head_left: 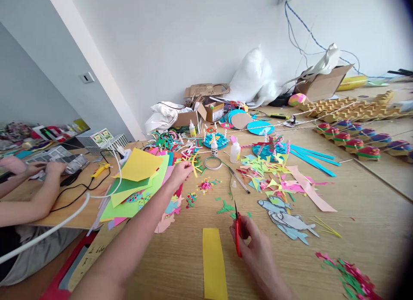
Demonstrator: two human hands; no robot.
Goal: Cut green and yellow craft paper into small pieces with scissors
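Note:
My right hand (pixel 256 244) is closed round the red handles of a pair of scissors (pixel 238 237), whose dark blades point away from me. Left of them, a yellow paper strip (pixel 214 265) lies flat on the wooden table. My left hand (pixel 180 173) reaches far forward over the table, fingers drawn together beside a pile of thin yellow paper strips (pixel 196 164); what they hold, if anything, is too small to tell. Green paper scraps (pixel 225 206) lie beyond the scissors tips. Paper fish (pixel 290 220) with drawn outlines lie to the right of my right hand.
Coloured paper sheets (pixel 142 164) are stacked at left. Glue bottles (pixel 235 151), a tape roll (pixel 213 163) and a pen (pixel 240 181) stand or lie mid-table. Egg cartons (pixel 351 108) and painted pieces (pixel 368 153) sit at right. A white cable (pixel 48 229) and another person's arms (pixel 29 201) are at left.

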